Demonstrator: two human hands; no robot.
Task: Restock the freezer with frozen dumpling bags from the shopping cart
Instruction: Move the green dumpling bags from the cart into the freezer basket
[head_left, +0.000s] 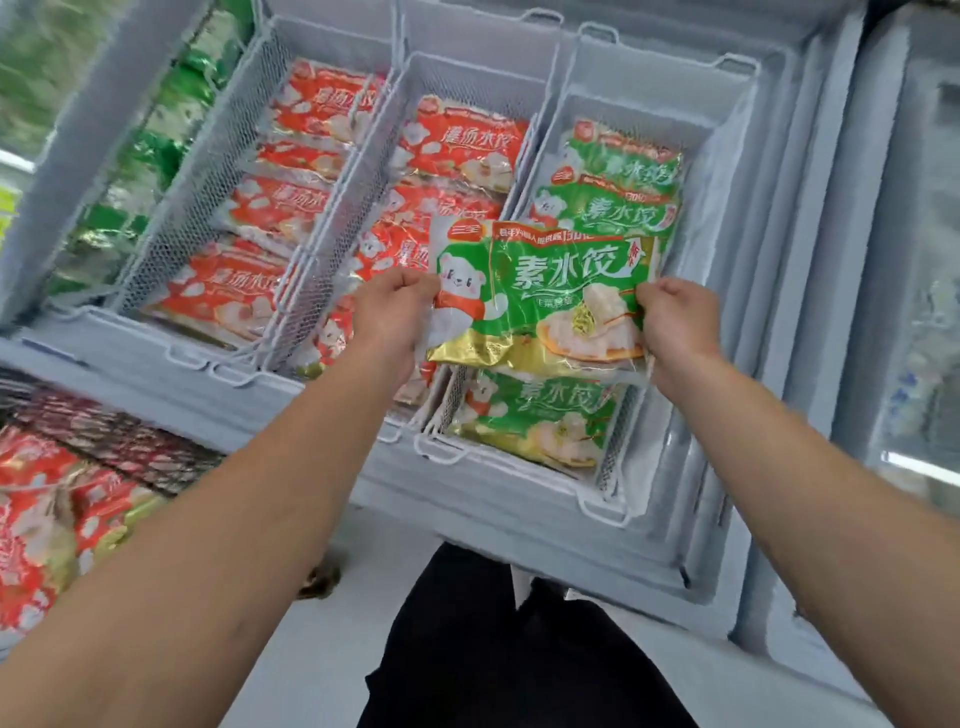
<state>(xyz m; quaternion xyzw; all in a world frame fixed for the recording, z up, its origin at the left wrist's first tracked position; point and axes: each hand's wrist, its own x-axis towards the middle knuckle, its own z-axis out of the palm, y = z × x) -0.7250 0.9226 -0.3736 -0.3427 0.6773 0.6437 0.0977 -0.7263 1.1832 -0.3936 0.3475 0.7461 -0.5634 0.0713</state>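
Left hand and right hand each pinch a side edge of one green dumpling bag, held over the right wire basket of the freezer. Three green bags lie below in it; two neighbouring baskets hold red bags.

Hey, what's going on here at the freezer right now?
A person is restocking an open chest freezer. Both hands, left hand and right hand, grip the sides of a green dumpling bag above the right wire basket, which already holds green bags. The baskets to the left hold red bags.
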